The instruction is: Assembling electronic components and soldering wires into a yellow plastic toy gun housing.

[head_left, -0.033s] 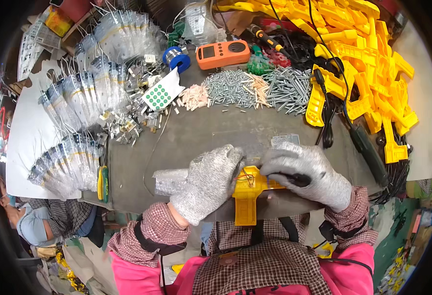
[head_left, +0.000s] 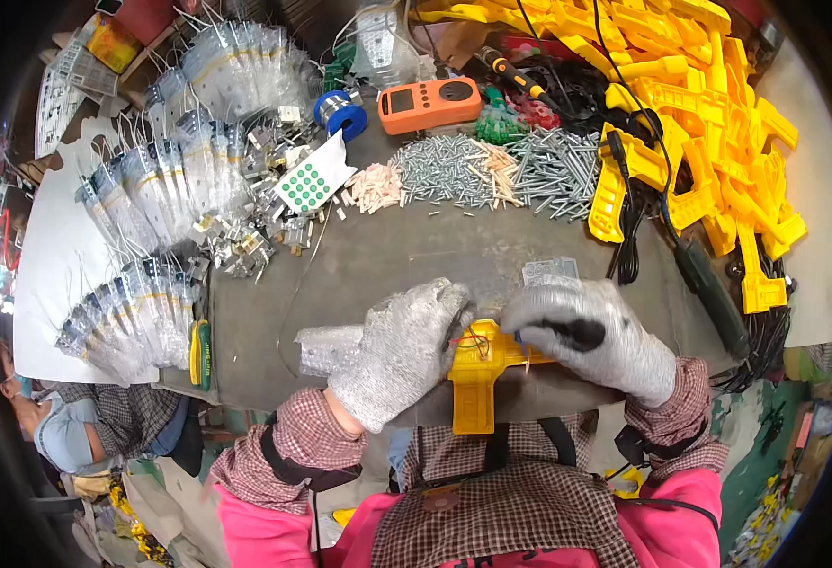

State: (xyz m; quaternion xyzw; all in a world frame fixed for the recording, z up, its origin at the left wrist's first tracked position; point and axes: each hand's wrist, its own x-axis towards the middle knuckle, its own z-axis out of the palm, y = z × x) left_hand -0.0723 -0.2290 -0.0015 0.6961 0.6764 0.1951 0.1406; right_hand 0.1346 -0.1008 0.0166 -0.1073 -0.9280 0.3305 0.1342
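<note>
A yellow plastic housing [head_left: 474,402], roughly T-shaped, lies at the bench's near edge. Thin coloured wires show in its hollow upper part. My left hand [head_left: 402,355], in a grey knitted glove, is closed on the housing's left side, fingertips hidden. From under that hand a clear bubble-wrapped piece [head_left: 326,350] sticks out to the left. My right hand [head_left: 596,336], gloved alike with a dark patch, is curled over the housing's right arm. Its fingers are pressed together and partly blurred; what they pinch is too small to name. Beyond it lies a small grey flat piece [head_left: 549,271].
Screws [head_left: 444,170] and pinkish pieces [head_left: 374,187] lie in heaps beyond my hands, near an orange meter [head_left: 429,104] and solder spool [head_left: 340,115]. Wrapped parts [head_left: 132,317] fan out left. Yellow housings [head_left: 690,104] pile up right, beside a black corded tool [head_left: 711,293].
My right hand has shifted slightly, its fingers rising and curling more over the housing's right arm. The left hand and the housing stay nearly in place.
</note>
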